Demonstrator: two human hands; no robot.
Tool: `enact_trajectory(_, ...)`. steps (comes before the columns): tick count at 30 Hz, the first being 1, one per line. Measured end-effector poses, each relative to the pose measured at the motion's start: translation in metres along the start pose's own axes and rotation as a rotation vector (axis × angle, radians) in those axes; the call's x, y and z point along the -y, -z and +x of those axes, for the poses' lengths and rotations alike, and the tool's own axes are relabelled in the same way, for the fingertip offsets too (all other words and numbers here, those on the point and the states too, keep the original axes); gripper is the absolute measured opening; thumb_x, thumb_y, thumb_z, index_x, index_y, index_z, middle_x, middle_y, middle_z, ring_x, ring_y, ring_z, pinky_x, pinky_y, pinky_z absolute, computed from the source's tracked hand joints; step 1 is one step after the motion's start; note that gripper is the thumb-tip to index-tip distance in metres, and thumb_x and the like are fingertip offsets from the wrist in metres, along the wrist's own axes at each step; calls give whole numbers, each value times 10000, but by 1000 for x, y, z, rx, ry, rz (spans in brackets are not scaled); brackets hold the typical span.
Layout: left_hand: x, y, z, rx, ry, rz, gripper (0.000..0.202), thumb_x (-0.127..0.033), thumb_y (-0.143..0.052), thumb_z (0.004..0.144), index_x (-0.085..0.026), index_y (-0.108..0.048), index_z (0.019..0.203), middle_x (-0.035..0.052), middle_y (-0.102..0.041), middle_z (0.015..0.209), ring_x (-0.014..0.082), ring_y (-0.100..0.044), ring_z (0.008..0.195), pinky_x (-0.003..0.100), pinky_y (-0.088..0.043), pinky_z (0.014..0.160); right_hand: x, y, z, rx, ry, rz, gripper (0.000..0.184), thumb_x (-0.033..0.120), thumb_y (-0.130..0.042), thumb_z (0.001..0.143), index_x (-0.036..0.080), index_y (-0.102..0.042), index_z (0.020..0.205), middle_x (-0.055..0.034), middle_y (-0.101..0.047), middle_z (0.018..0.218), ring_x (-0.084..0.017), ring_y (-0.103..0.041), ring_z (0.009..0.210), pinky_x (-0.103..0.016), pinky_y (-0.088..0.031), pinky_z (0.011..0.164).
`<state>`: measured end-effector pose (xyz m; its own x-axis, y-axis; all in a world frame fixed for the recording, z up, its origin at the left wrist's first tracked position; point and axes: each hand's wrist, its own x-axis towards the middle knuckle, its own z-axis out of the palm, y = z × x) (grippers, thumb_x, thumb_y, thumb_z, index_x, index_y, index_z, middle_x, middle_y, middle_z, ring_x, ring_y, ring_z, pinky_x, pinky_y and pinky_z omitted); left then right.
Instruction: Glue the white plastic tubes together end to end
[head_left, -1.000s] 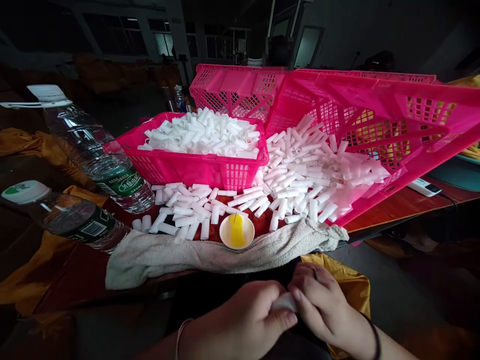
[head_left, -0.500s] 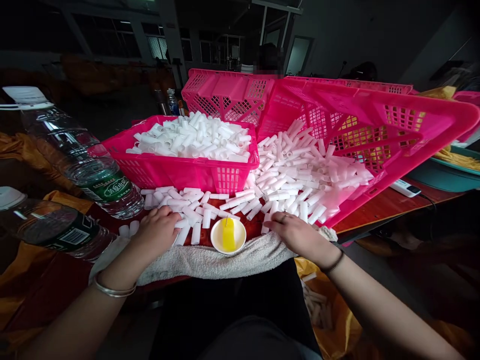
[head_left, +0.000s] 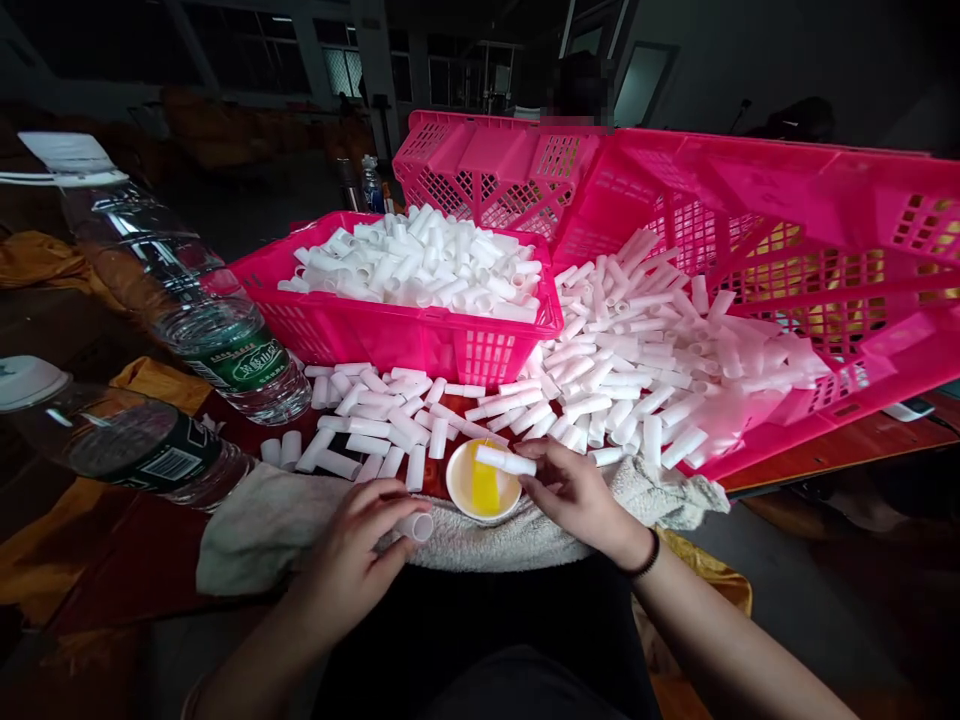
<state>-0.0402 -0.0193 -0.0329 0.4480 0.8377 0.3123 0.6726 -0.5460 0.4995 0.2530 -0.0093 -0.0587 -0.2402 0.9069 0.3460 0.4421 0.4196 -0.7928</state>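
My left hand (head_left: 369, 540) is closed round a short, wide white plastic tube (head_left: 417, 526), its open end facing right, low over the towel. Between the fingers of my right hand (head_left: 574, 490) is a thinner white tube (head_left: 505, 460), held nearly level above a small white bowl (head_left: 456, 487). In that bowl lies a yellow block (head_left: 484, 490), partly covered by the thin tube. Loose wide tubes (head_left: 367, 427) lie on the table beyond my left hand. A pile of thinner tubes (head_left: 607, 365) spreads out beyond my right hand.
A pink basket (head_left: 397, 337) heaped with white tubes stands behind the bowl. A larger pink basket (head_left: 795, 240) lies tipped at right, thin tubes spilling out. Two water bottles (head_left: 247, 365) stand at left. A pale towel (head_left: 480, 545) lines the table's front edge.
Both hands have drawn back from the tubes on the table. Each now holds a tube, the left over the towel, the right over the bowl. The view has shifted left.
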Motion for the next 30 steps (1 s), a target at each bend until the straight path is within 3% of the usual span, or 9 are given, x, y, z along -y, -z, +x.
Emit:
enact_trajectory(2,-2,-7,1,22,4,-43,169,-239,-527,879,-225,-639,1005,51,-669,1011,205,-645,975,316,-547,859,-4,-9,4,-3,111,-99,251,148,-546,891,206,-594,1130,-104,-663,1059,-195,-671,879,-326,-575,740)
enact_trajectory(5,-4,-15,6,12,28,-85,131,-217,-433,933,-207,-555,979,75,-661,1090,196,-641,997,317,-539,862,-9,-10,7,37,279,-189,263,99,-484,912,208,-630,1101,-128,-630,1086,-233,-625,1056,-387,-559,863)
enact_trajectory(8,-4,-27,18,12,-31,-30,81,-280,-501,919,-207,-527,942,114,-616,1228,250,-592,1131,401,-502,942,-7,-7,6,90,183,-122,282,125,-516,909,216,-585,1167,-121,-616,1113,-229,-619,1070,-388,-560,883)
enact_trajectory(12,-2,-46,37,11,-100,82,509,-518,-772,678,-199,-532,992,156,-610,1253,365,-551,1180,538,-453,975,-3,-5,7,91,-10,-35,313,217,-549,925,207,-541,1238,-115,-676,1092,-224,-682,983,-369,-591,836)
enact_trajectory(17,1,-56,48,5,-82,119,806,-499,-875,518,-179,-485,1146,153,-637,1170,373,-569,1130,524,-463,941,-3,-4,8,59,231,-180,201,158,-505,929,215,-647,1059,-115,-639,1055,-228,-641,1042,-377,-571,856)
enact_trajectory(19,1,-55,48,20,-73,118,839,-482,-891,494,-177,-478,1157,153,-632,1169,374,-561,1136,519,-458,946,-3,-3,8,79,245,-161,202,147,-504,921,219,-635,1057,-110,-614,1057,-222,-622,1048,-371,-567,851)
enact_trajectory(24,3,-55,49,53,-66,91,858,-448,-901,492,-164,-478,1182,158,-619,1192,380,-532,1172,523,-445,965,-6,-6,6,91,-43,-8,276,223,-557,919,212,-548,1195,-97,-661,1049,-204,-671,938,-331,-591,776)
enact_trajectory(28,4,-55,50,45,-51,64,824,-469,-882,515,-167,-493,1176,141,-627,1158,368,-548,1145,524,-448,957,-7,-11,7,5,130,-107,157,169,-543,908,206,-644,1023,-108,-631,1024,-222,-641,988,-367,-565,826)
enact_trajectory(30,4,-55,50,42,-43,48,784,-473,-865,541,-181,-499,1170,130,-630,1153,361,-549,1146,524,-447,957,-7,-12,8,-1,133,-74,149,161,-545,899,212,-648,993,-101,-619,1012,-218,-640,963,-355,-576,779)
